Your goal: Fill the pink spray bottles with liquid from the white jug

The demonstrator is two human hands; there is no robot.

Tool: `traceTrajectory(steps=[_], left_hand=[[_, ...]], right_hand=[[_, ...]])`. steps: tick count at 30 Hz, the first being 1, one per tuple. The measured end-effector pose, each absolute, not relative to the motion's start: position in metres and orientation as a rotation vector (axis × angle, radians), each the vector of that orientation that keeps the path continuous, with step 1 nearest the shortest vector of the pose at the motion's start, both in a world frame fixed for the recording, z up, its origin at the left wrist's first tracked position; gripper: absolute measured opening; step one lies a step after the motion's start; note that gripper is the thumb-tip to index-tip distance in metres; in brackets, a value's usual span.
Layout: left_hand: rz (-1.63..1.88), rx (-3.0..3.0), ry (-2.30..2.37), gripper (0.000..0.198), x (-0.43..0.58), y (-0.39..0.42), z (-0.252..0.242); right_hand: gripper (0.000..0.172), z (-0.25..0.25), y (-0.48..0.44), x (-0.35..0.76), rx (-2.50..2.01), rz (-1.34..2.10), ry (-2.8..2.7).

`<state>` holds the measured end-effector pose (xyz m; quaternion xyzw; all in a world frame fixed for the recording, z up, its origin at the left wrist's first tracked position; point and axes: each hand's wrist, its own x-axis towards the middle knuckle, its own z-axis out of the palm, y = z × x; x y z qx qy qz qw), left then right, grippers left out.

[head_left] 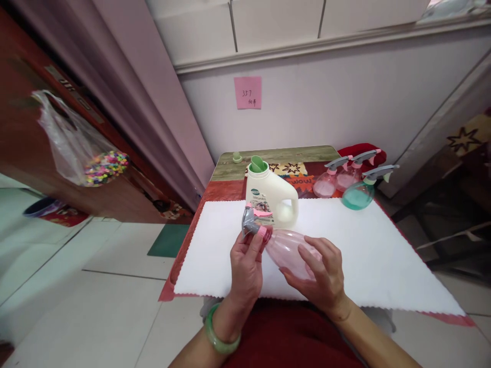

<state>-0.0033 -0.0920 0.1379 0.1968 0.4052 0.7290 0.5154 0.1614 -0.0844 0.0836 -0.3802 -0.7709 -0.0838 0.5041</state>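
A clear pink spray bottle (288,250) lies tilted on its side in the air above the white cloth, between my two hands. My left hand (247,260) has its fingers closed around the pink collar of the grey-and-pink spray head (251,221). The round body of the bottle is gripped by my right hand (326,271), fingers wrapped over it. Just behind stands a large cream jug (282,197) with a handle and a label, its mouth uncapped and showing a green spout (258,164).
Two pink spray bottles (325,184) and a green one (358,196) stand at the back right. A small green cap (237,157) sits at the table's back edge. White cloth (209,245) covers the front. A bag of colourful bits (105,167) hangs at left.
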Motion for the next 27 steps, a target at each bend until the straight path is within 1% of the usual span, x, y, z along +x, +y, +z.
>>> traceTrajectory(steps=[2,4,6,9,11,13,17,20,22,24,27], left_hand=[[1.737,0.505,0.962,0.029,-0.004,-0.092,0.139],[1.692,0.559,0.941,0.029,-0.008,-0.092,0.140],[1.646,0.641,0.918,0.028,-0.013,-0.091,0.140],[1.600,0.757,0.886,0.026,-0.022,-0.091,0.139],[1.578,0.803,0.864,0.026,-0.027,-0.091,0.137],[1.566,0.824,0.836,0.026,-0.030,-0.091,0.135],[1.584,0.834,0.785,0.024,-0.030,-0.089,0.131],[1.608,0.795,0.819,0.026,-0.026,-0.088,0.131],[1.618,0.745,0.867,0.029,-0.022,-0.089,0.132],[1.627,0.704,0.901,0.033,-0.018,-0.091,0.134],[1.636,0.632,0.952,0.039,-0.015,-0.092,0.137]], right_hand=[[0.084,0.085,-0.086,0.159,-0.897,-0.175,-1.841],[0.083,0.085,-0.089,0.157,-0.899,-0.030,-1.801],[0.079,0.085,-0.093,0.156,-0.935,0.302,-1.724],[0.071,0.085,-0.096,0.157,-0.941,1.047,-1.507],[0.069,0.088,-0.096,0.158,-0.894,1.463,-1.327],[0.069,0.093,-0.095,0.159,-0.879,1.685,-1.168],[0.071,0.102,-0.094,0.158,-0.919,1.955,-0.936],[0.072,0.102,-0.094,0.155,-0.934,2.019,-0.887],[0.072,0.098,-0.093,0.153,-0.958,1.927,-0.988],[0.073,0.092,-0.093,0.151,-0.993,1.710,-1.168],[0.081,0.085,-0.096,0.149,-1.026,1.185,-1.471]])
